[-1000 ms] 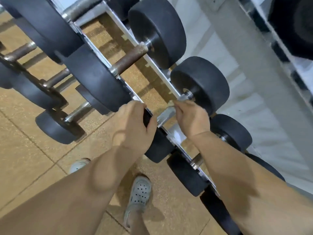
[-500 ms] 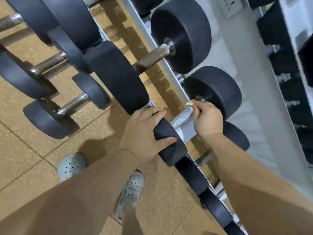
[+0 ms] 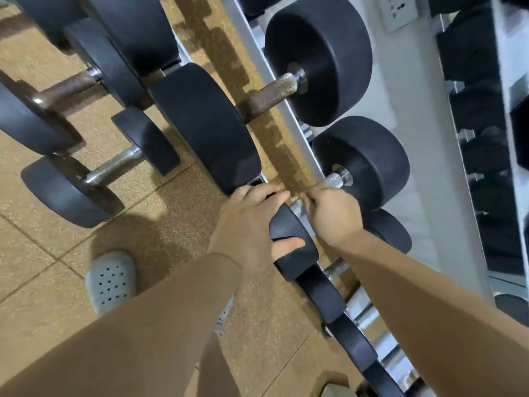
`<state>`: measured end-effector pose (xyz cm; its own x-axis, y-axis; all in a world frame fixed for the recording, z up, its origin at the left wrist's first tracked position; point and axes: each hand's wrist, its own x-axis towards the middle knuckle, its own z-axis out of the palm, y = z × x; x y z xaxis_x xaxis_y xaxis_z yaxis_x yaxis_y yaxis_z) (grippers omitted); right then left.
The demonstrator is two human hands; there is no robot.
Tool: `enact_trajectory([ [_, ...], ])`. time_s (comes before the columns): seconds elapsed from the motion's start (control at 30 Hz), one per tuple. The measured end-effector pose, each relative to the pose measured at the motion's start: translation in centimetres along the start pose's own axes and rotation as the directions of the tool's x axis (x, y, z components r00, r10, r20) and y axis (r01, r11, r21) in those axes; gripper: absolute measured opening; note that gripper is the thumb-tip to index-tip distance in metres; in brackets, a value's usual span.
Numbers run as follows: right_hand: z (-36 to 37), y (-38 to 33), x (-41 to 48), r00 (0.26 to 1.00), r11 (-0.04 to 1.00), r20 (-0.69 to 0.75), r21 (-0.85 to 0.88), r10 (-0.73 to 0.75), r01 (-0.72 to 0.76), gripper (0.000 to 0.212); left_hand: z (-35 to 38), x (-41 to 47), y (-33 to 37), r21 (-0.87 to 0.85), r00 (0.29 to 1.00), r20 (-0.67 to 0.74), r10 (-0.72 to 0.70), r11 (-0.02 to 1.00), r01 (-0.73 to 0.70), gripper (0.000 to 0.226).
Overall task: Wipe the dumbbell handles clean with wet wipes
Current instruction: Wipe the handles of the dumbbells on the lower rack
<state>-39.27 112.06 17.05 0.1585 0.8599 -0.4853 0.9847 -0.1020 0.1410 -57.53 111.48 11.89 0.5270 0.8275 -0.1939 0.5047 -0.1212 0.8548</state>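
Your right hand (image 3: 333, 214) curls its fingers (image 3: 310, 196) round the racked handle (image 3: 337, 179), which runs up-right toward the far head (image 3: 369, 164); wipe that way while your left hand (image 3: 246, 227) grips the near head (image 3: 289, 227).

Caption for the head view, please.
Left hand grips the near weight of a racked dumbbell; right hand closes on its chrome handle.

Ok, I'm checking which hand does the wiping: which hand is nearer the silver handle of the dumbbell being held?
Right. The right hand is curled over the silver handle, covering most of it; the left hand grips the black end weight beside it.
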Motion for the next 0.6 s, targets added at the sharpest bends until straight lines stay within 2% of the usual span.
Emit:
enact_trajectory([
  [0.07, 0.0, 0.0, -0.6, 0.994, 0.995, 0.064, -0.05, -0.087, 0.09, 0.027, -0.1, 0.0, 0.1, -0.009, 1.0, 0.017, -0.017, 1.0, 0.018, 0.082],
  [0.13, -0.6, 1.3, 1.3, 0.999, 0.984, 0.031, -0.177, 0.03, -0.024, 0.027, -0.2, 0.1, 0.3, -0.03, 0.999, 0.022, -0.026, 0.999, 0.027, 0.081],
  [0.2, -1.2, 2.2, 2.6, 0.978, 0.958, -0.024, -0.198, 0.207, -0.208, 0.022, -0.2, 0.1, 0.4, -0.05, 0.999, 0.019, -0.029, 0.998, 0.03, 0.08],
  [0.23, -1.1, 1.9, 2.6, 0.971, 0.95, -0.034, -0.204, 0.235, -0.237, 0.019, -0.2, 0.1, 0.4, -0.056, 0.999, 0.02, -0.034, 0.998, 0.036, 0.08],
  [0.27, -0.6, 1.3, 2.5, 0.978, 0.952, -0.017, -0.224, 0.209, -0.208, 0.017, -0.2, 0.1, 0.4, -0.059, 0.999, 0.022, -0.039, 0.997, 0.04, 0.08],
  [0.33, 0.1, -0.5, 1.7, 0.99, 0.976, 0.127, -0.213, 0.062, -0.034, 0.018, -0.2, 0.1, 0.5, -0.06, 0.999, 0.019, -0.045, 0.997, 0.046, 0.081],
  [0.4, -0.6, -1.1, 1.5, 0.97, 0.976, 0.243, -0.203, -0.023, 0.074, 0.02, -0.2, 0.1, 0.5, -0.066, 0.999, 0.01, -0.052, 0.996, 0.053, 0.082],
  [0.43, -1.3, -0.7, 2.2, 0.972, 0.971, 0.235, -0.238, 0.02, 0.038, 0.019, -0.2, 0.1, 0.6, -0.074, 0.998, 0.008, -0.057, 0.996, 0.058, 0.082],
  [0.53, -2.4, 1.3, 4.0, 0.965, 0.931, 0.097, -0.301, 0.244, -0.205, 0.02, -0.3, 0.1, 0.7, -0.08, 0.998, -0.001, -0.059, 0.995, 0.059, 0.082],
  [0.6, -1.4, 0.0, 3.5, 0.964, 0.938, 0.125, -0.289, 0.233, -0.189, 0.02, -0.2, 0.1, 0.6, -0.079, 0.998, -0.007, -0.059, 0.995, 0.058, 0.082],
])
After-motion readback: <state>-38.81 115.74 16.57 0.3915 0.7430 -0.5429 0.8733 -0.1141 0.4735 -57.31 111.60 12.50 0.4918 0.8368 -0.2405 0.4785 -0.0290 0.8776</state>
